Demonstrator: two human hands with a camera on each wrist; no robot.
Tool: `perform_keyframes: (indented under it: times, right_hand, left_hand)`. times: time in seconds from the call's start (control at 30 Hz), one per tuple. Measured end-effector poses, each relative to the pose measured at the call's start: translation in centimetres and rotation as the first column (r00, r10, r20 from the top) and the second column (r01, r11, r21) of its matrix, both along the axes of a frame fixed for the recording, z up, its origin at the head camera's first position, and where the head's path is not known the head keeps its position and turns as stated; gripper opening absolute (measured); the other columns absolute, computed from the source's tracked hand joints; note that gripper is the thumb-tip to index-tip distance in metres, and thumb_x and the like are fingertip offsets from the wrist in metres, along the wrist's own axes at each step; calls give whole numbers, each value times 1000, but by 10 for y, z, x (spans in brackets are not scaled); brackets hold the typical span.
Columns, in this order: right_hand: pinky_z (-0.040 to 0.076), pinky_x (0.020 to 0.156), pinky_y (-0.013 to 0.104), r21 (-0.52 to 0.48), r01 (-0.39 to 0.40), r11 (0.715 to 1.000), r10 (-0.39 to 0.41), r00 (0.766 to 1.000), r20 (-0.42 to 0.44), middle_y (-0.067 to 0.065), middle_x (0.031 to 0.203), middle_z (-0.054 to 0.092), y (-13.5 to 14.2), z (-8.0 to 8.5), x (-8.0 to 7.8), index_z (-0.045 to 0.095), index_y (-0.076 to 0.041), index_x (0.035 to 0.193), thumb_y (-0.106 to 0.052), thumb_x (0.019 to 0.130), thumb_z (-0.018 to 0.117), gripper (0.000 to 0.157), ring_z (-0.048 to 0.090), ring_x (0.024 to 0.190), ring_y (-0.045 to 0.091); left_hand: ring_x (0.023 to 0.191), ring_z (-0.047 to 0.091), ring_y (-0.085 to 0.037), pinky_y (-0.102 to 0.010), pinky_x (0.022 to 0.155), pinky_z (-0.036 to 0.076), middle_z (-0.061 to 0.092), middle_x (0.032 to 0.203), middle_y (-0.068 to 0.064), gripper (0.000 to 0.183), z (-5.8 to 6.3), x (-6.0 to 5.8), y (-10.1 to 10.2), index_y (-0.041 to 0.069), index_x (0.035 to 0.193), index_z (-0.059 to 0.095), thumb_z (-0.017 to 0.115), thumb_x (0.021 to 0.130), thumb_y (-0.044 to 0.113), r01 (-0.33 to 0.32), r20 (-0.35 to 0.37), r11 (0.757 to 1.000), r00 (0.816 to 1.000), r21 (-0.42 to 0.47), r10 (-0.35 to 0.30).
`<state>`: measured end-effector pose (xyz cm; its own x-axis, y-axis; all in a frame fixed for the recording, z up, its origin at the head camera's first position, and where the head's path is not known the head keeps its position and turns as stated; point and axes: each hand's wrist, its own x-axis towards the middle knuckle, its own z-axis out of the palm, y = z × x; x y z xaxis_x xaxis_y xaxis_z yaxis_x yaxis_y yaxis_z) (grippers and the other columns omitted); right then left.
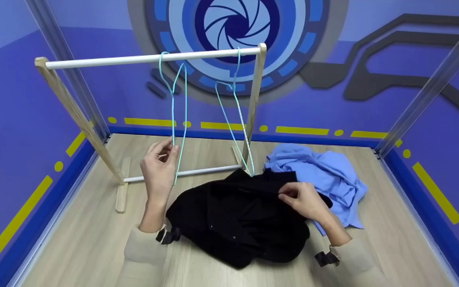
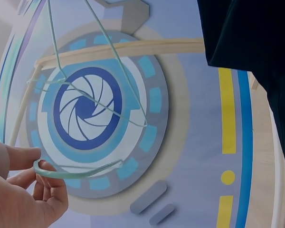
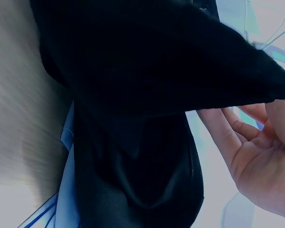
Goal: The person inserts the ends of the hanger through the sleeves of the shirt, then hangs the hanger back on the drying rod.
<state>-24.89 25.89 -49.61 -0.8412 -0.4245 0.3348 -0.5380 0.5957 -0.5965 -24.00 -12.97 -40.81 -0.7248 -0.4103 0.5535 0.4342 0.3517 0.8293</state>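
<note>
My left hand (image 1: 159, 169) pinches one end of a light green wire hanger (image 1: 173, 115) between thumb and fingers. That hanger's hook is over the white top bar of the rack; the pinched end also shows in the left wrist view, where the hanger (image 2: 69, 175) curves past my thumb. A black garment (image 1: 237, 231) lies crumpled below and between my hands. My right hand (image 1: 303, 199) pinches its upper right edge and lifts it a little. In the right wrist view, black cloth (image 3: 133, 61) hides some of the fingertips.
A wooden clothes rack with a white top bar (image 1: 114, 60) stands at the back left. From it hangs a second green hanger (image 1: 241, 109), nearer the rack's right post (image 1: 255, 83). A blue garment (image 1: 325, 175) lies crumpled behind and right of the black one. Printed walls enclose the wooden tabletop (image 1: 393, 239).
</note>
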Motion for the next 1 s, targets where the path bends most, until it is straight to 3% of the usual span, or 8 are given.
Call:
perform_keyframes:
  times: [0.43, 0.73, 1.0]
  right_hand:
    - [55, 66, 29, 9, 7, 1000, -7, 1000, 1, -8, 85, 73, 1, 0, 0, 78, -13, 91, -4, 91, 78, 9, 67, 73, 10]
    - [56, 67, 31, 5, -7, 1000, 8, 1000, -17, -7, 86, 73, 2, -2, 1, 78, -11, 91, -2, 90, 77, 8, 68, 74, 11]
    - [56, 67, 30, 7, 2, 1000, -2, 1000, -3, -6, 86, 73, 3, -3, 0, 78, -10, 92, -3, 91, 77, 7, 68, 74, 11]
  left_hand:
    - [87, 64, -17, -21, 74, 51, 69, 93, -14, 20, 1, 1, -15, -4, 113, 76, 72, 94, -2, -21, 45, 998, 999, 59, 18]
    - [84, 62, -10, -19, 73, 50, 68, 93, -16, 17, 0, 1, -19, -6, 110, 76, 71, 94, -4, -13, -8, 996, 1000, 92, 13]
    - [85, 62, -12, -18, 72, 49, 67, 95, -16, 18, 0, 5, -23, -6, 111, 75, 69, 95, -7, 16, -55, 996, 998, 86, -11]
